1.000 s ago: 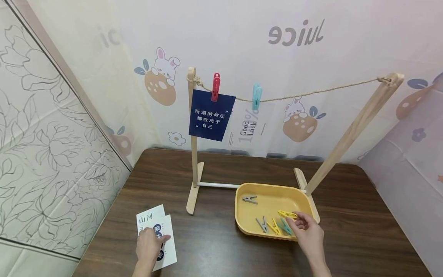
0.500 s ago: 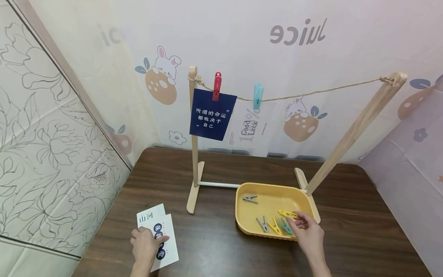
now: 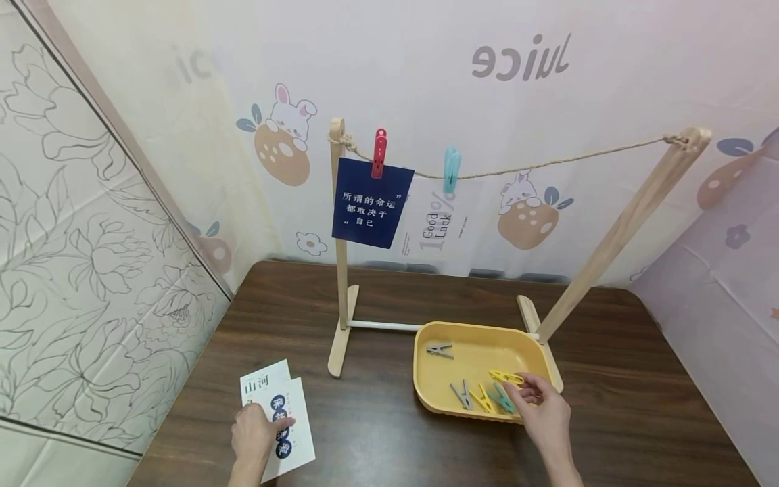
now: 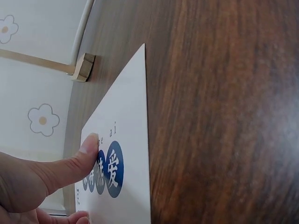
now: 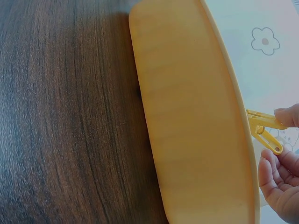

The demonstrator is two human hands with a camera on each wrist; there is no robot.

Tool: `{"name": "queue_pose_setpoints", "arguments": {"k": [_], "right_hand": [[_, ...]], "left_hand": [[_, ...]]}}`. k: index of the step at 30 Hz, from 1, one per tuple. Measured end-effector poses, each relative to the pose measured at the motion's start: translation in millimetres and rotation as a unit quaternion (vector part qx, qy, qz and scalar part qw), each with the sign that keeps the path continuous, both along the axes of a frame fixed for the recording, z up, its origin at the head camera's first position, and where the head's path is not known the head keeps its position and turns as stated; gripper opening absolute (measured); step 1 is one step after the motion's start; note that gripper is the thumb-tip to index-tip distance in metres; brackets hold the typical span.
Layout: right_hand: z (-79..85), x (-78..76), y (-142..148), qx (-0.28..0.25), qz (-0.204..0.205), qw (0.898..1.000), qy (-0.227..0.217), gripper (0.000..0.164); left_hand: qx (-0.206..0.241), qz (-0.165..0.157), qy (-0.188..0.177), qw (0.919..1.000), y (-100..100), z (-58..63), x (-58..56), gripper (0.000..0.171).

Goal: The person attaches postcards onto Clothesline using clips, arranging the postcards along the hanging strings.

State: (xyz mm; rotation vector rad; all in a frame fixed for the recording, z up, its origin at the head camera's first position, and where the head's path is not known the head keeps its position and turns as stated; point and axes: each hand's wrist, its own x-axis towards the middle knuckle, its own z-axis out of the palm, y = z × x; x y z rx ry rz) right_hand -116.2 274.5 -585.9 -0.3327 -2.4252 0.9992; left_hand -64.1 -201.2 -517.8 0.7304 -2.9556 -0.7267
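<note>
My left hand (image 3: 252,436) rests on two overlapping white cards at the table's left. Its straight thumb lies across the blue circles of the upper card (image 4: 128,116), and another fingertip touches near that card's lower edge in the left wrist view. Part of the lower card (image 3: 274,372) shows behind, with dark green characters. My right hand (image 3: 541,412) pinches a yellow clothespin (image 3: 505,377) by its handles, between thumb and fingers, over the yellow basin (image 3: 426,392). In the right wrist view its handles are spread apart, and the basin's wall overlaps the jaw end.
Several other clothespins, including a grey one (image 3: 441,350), lie in the basin. Behind stands a wooden rack (image 3: 343,284) with a rope (image 3: 560,162). A red clothespin (image 3: 379,152) holds a navy card (image 3: 371,226); a light-blue clothespin (image 3: 452,169) holds a white card (image 3: 420,233).
Under my left hand, the upper card has slid slightly right and toward me, away from the lower one. The left hand has shifted a little left. My right hand stays in place with the yellow clothespin.
</note>
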Motion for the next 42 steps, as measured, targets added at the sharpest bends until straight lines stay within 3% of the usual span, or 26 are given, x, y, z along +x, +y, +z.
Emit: {"name": "queue_pose_setpoints", "arguments": {"k": [7, 19, 34, 38, 39, 42], "right_hand": [[-1.1, 1.2, 1.2, 0.002, -0.001, 1.0, 0.001, 0.033], [-0.5, 2.6, 1.7, 0.001, -0.001, 1.0, 0.0, 0.032], [1.0, 0.8, 2.1, 0.003, 0.011, 1.0, 0.025, 0.032], [-0.1, -2.3, 4.1, 0.013, 0.03, 0.998, 0.047, 0.032], [10.9, 0.5, 1.0, -0.008, 0.058, 0.996, 0.059, 0.031], [15.5, -1.6, 3.2, -0.002, 0.08, 0.993, 0.082, 0.031]], "left_hand": [[-0.024, 0.0, 0.025, 0.9994, -4.7, -3.9, 1.4, 0.077], [0.002, 0.005, 0.049, 0.9988, -11.2, -1.1, 4.1, 0.077], [0.039, 0.014, 0.015, 0.999, -15.0, 22.1, 2.2, 0.044], [0.038, 0.013, 0.031, 0.9987, -13.5, 27.8, 1.4, 0.037], [0.041, 0.012, 0.036, 0.9984, -13.2, 29.3, 1.0, 0.035], [0.05, 0.009, 0.055, 0.9972, -12.5, 33.6, -0.9, 0.026]]}}
